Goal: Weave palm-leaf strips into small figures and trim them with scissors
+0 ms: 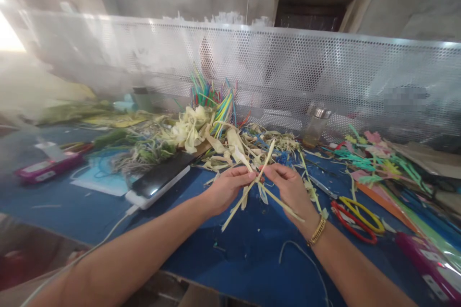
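Observation:
Pale dried husk strips [236, 208] cross each other in an X between my two hands, above the blue tabletop. My left hand [230, 187] pinches them near the crossing from the left. From the right, my right hand [286, 184] pinches at the same crossing, thumb and fingers pressed together. One strip [283, 201] slants down past my right palm toward the wrist with the gold bracelet. Wider husk leaves [236, 146] stand just beyond my fingertips; whether they join the held strips I cannot tell.
A heap of dried husks [277, 141] lies behind my hands. A phone [162, 175] on a white power bank sits left. Red and yellow handled scissors [355, 220] lie right, near a glass bottle [317, 124]. Coloured stems [223, 105] stand before a perforated metal screen [237, 62].

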